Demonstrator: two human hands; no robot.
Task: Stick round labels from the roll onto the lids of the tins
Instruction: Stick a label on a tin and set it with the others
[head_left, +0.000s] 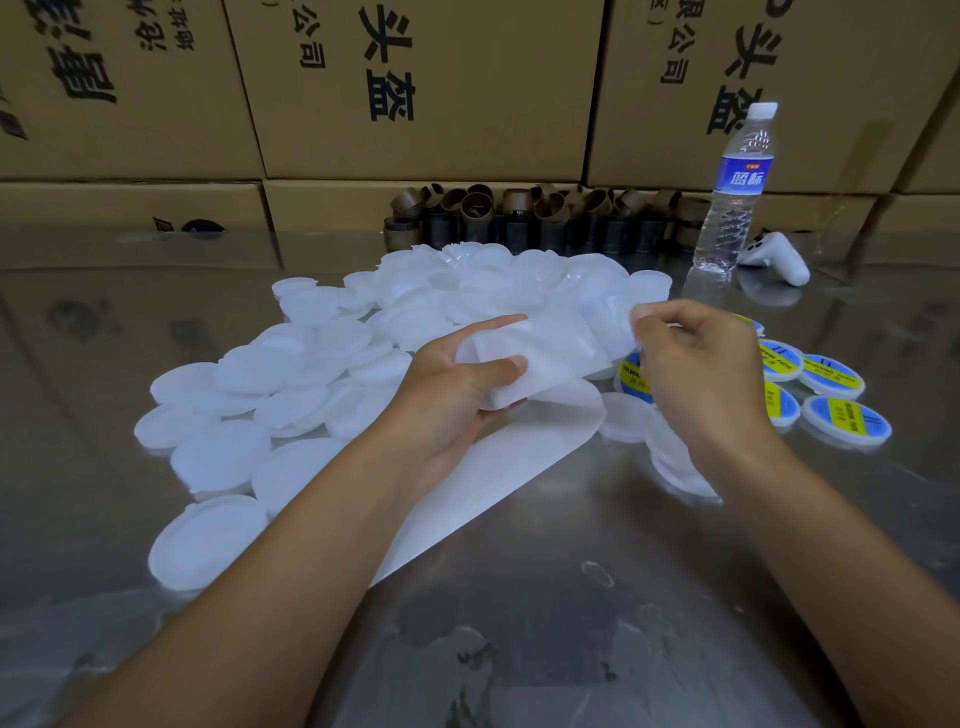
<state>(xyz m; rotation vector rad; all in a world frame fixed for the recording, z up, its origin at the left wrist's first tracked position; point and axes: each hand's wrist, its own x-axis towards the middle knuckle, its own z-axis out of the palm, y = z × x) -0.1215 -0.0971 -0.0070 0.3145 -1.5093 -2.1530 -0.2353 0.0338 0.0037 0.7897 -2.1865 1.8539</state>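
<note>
Fingers (511, 364) of the left hand (467, 384) curl round the near end of the label strip (545, 353), thumb pressed on top, probably to keep it taut at working height above the lids. The right hand (696, 374) pinches the strip's far right edge between thumb and fingertips (644, 317), the other fingers loosely bent; the grip looks set for peeling, though whether a label is already lifted cannot be told. Just below that hand shows a blue-and-yellow label (631, 371); on the strip or on a lid is unclear. The bare liner tail (493, 478) hangs down onto the steel table (623, 597). Unlabelled white lids (291, 374) are heaped left and far, within the left hand's reach; labelled lids (831, 376) lie set apart at right. Farther off stand a water bottle (732, 197) and cardboard cores (519, 213), clear of the work.
</note>
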